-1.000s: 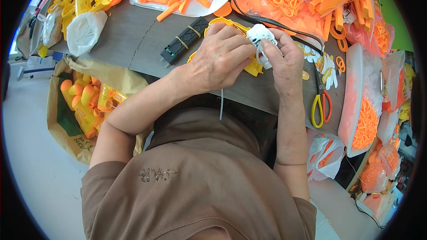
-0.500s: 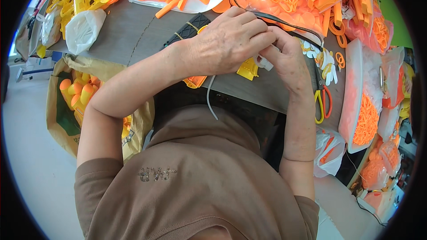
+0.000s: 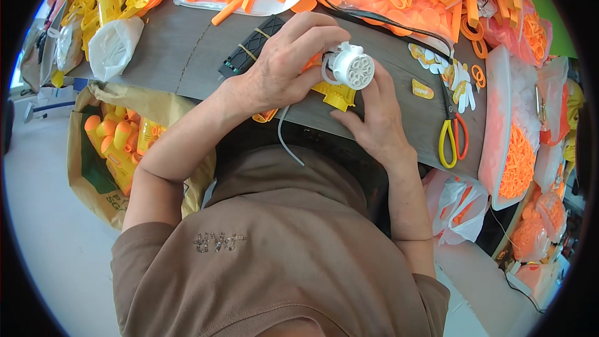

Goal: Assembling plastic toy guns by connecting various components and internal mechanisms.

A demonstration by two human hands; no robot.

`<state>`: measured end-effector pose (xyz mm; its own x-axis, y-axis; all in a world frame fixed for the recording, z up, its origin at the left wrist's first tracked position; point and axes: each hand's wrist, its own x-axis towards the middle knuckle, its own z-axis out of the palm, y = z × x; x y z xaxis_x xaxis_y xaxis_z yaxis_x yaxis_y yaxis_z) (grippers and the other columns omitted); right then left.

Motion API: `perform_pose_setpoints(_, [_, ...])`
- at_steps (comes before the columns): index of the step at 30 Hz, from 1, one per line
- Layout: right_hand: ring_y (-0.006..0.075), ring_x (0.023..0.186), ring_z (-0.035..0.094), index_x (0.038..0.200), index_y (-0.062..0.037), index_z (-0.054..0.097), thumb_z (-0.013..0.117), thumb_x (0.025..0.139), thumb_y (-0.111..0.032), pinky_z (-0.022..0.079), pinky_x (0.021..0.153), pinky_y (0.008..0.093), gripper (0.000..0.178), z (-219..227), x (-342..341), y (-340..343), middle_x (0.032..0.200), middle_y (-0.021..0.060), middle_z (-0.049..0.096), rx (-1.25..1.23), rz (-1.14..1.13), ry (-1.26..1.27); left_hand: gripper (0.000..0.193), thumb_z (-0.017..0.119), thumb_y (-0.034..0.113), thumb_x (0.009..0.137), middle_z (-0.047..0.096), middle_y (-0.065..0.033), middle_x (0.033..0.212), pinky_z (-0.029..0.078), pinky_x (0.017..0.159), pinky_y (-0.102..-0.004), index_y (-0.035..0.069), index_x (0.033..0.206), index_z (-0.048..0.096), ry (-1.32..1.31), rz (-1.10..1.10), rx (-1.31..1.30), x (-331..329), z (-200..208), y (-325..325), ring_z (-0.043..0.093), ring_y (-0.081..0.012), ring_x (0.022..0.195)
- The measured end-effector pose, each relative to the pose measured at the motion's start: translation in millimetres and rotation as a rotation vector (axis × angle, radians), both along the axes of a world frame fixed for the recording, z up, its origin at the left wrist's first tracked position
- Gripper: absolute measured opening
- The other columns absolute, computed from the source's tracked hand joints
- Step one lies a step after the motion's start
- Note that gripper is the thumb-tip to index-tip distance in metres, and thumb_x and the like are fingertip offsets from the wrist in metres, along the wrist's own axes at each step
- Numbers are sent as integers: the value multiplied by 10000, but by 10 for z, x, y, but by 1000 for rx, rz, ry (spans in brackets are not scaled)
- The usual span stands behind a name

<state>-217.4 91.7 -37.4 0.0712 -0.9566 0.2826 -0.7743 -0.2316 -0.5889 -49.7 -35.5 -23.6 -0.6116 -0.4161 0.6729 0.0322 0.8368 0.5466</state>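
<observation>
My left hand (image 3: 290, 56) is closed on a white round plastic part (image 3: 355, 67), whose front face has several round openings. It is held up above the grey table (image 3: 187, 56). My right hand (image 3: 380, 115) is just right of it, thumb and fingers spread apart; some fingertips are partly hidden behind the white part. Below the white part sits a yellow slotted plastic piece (image 3: 339, 95), close to my right thumb; whether they touch I cannot tell. An orange and yellow piece (image 3: 265, 115) shows under my left wrist, and a thin white tube (image 3: 284, 134) hangs over the table edge.
A black rubber-banded block (image 3: 253, 47) lies left of my hands. Scissors (image 3: 452, 134) with yellow and red handles lie right, beside a small yellow label (image 3: 422, 88). Orange parts (image 3: 387, 0) are heaped behind. A paper bag (image 3: 87, 150) of yellow-orange parts stands left.
My hands have moved apart from being close together, and my right fingers have spread. The white part has come into full view in my left hand. A yellow label now shows on the right.
</observation>
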Motion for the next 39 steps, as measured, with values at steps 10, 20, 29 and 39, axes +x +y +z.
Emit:
perform_pose_setpoints(10, [217,1218,466,1345,-16,350,713,677,35,380,1035,344,762,488,-169,-335,1282,98,458,29,118,-345,432,709,17,671,615,-93,991,492,768,-350,29,1089,599,-70,-12,-73,50,196,-174,594,-260,903])
perform_pose_setpoints(20, [202,1156,515,1301,3,395,740,714,7,439,986,346,681,420,-40,-582,1225,115,509,3,166,-842,481,736,84,778,516,-64,988,460,730,-281,50,1223,557,-198,-106,371,169,328,-373,531,-174,894])
perform_pose_setpoints(29, [205,1171,506,1299,8,405,740,723,22,443,975,341,666,384,-10,-609,1244,118,511,-35,181,-917,485,733,63,764,516,-72,924,441,737,-302,41,1220,569,-228,-116,246,229,379,-424,523,-191,863])
perform_pose_setpoints(39, [199,1164,514,1285,3,418,741,716,33,447,968,342,655,375,23,-636,1233,110,520,-52,196,-931,516,732,97,771,530,-83,903,421,731,-323,41,1252,553,-203,-62,178,252,397,-340,515,-214,833])
